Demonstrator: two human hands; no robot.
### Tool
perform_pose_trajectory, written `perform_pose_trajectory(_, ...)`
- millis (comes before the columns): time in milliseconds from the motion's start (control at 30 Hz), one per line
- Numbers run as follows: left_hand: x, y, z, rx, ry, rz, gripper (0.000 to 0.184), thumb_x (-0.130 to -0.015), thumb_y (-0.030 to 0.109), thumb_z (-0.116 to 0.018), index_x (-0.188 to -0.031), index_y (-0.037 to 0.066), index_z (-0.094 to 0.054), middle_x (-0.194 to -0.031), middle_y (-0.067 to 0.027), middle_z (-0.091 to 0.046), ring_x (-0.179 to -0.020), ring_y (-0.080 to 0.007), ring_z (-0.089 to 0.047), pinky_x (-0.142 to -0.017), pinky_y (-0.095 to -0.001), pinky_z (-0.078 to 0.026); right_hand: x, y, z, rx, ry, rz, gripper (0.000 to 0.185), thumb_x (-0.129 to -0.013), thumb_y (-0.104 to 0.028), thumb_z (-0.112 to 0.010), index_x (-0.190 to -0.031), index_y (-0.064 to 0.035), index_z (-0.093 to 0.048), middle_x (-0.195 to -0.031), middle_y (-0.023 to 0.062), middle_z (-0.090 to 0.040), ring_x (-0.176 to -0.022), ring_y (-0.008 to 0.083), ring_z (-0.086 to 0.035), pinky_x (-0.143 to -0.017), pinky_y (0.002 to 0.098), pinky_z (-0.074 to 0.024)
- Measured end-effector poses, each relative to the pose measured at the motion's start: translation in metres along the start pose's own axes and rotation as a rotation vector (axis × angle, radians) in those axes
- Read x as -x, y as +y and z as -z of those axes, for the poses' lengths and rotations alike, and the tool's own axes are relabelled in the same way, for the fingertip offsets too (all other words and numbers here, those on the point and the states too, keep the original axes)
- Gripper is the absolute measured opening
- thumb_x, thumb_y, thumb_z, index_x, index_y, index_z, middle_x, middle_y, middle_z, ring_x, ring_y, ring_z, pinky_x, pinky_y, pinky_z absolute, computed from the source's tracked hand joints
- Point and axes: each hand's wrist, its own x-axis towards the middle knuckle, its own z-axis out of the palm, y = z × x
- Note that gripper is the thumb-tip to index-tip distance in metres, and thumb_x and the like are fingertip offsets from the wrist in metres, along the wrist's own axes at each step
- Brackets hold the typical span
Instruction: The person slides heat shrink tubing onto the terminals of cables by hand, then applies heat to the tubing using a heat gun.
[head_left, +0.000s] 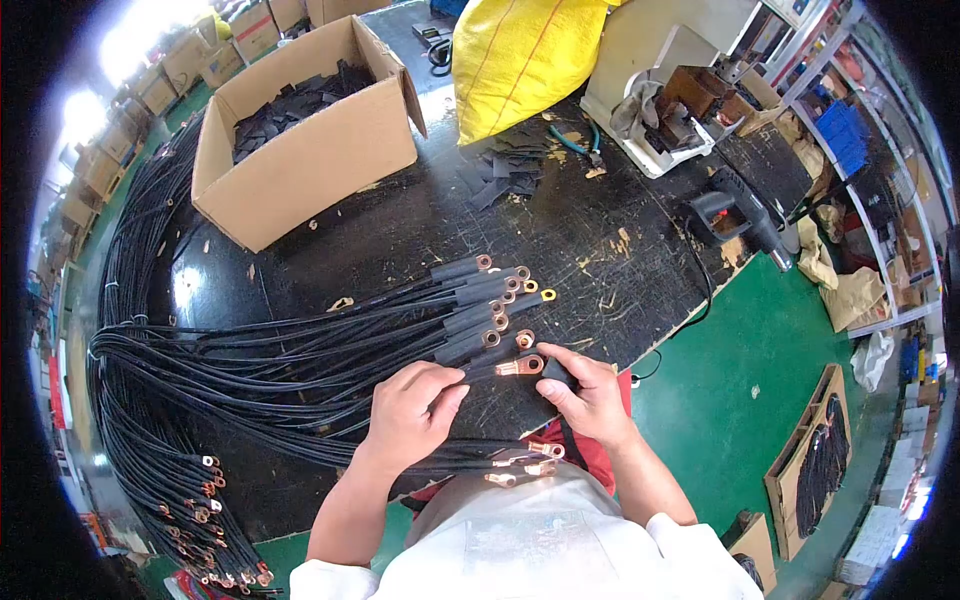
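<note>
- A workshop or small factory floor, with a long black workbench (pixel 640 270), its surface scratched and chipped.
- Bundled black cables (pixel 120 345) at nine o'clock, many ending in copper lugs (pixel 208 461) at eight.
- An open carton (pixel 300 190) of cut black pieces (pixel 300 110) between ten and eleven.
- Stacked cardboard boxes (pixel 183 65) at ten, along the edge.
- Pliers (pixel 592 153) at one o'clock; a gun-shaped power tool (pixel 765 232) with a metal nozzle at two.
- Metal shelving with a blue bin (pixel 842 138) past two.
- Green painted floor (pixel 700 400) at four.
</note>
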Motion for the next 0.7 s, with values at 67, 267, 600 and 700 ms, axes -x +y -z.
perform_pose_trajectory(67, -0.0002, -0.0001, 0.0001, 0.000, -0.004, 0.002, 0.018, -0.080, 0.005, -0.081, -0.096, 0.003, -0.072, -0.089, -0.0133, -0.072, -0.074, -0.0284, -0.070, -0.062, -0.0346, -0.055, -0.0003, -0.0003, 0.0003, 0.010, -0.003, 0.002, 0.050, -0.092, -0.023, -0.077, -0.137, -0.0049, -0.063, -0.112, 0.0173, -0.074, -0.098, 0.0243, -0.073, -0.085, 0.0333, -0.0545)
perform_pose_trajectory(267, -0.0007, 0.0009, 0.0000, 0.001, -0.004, 0.004, 0.019, -0.080, 0.004, -0.081, -0.096, 0.003, -0.071, -0.088, -0.0132, -0.071, -0.073, -0.0282, -0.070, -0.062, -0.0344, -0.054, 0.0001, -0.0012, 0.0009, 0.027, -0.020, -0.006, 0.050, -0.094, -0.023, -0.075, -0.139, -0.0054, -0.061, -0.113, 0.0175, -0.073, -0.100, 0.0263, -0.073, -0.087, 0.0340, -0.0541)
perform_pose_trajectory(600, -0.0012, 0.0003, 0.0005, 0.012, -0.006, -0.016, 0.019, -0.080, 0.003, -0.081, -0.096, 0.002, -0.071, -0.087, -0.0134, -0.071, -0.071, -0.0278, -0.069, -0.059, -0.0338, -0.053, 0.0015, 0.0031, -0.0009, 0.057, -0.006, 0.022, 0.045, -0.094, -0.019, -0.075, -0.134, -0.0039, -0.064, -0.112, 0.0178, -0.074, -0.101, 0.0279, -0.073, -0.087, 0.0351, -0.0550)
perform_pose_trajectory(700, -0.0006, -0.0006, 0.0005, 0.008, -0.021, -0.021, 0.019, -0.080, 0.003, -0.080, -0.097, 0.002, -0.071, -0.087, -0.0136, -0.071, -0.071, -0.0281, -0.069, -0.060, -0.0341, -0.054, 0.0016, 0.0035, -0.0001, 0.066, -0.019, 0.032, 0.045, -0.093, -0.019, -0.075, -0.134, -0.0033, -0.064, -0.110, 0.0179, -0.074, -0.099, 0.0291, -0.073, -0.085, 0.0358, -0.0556)
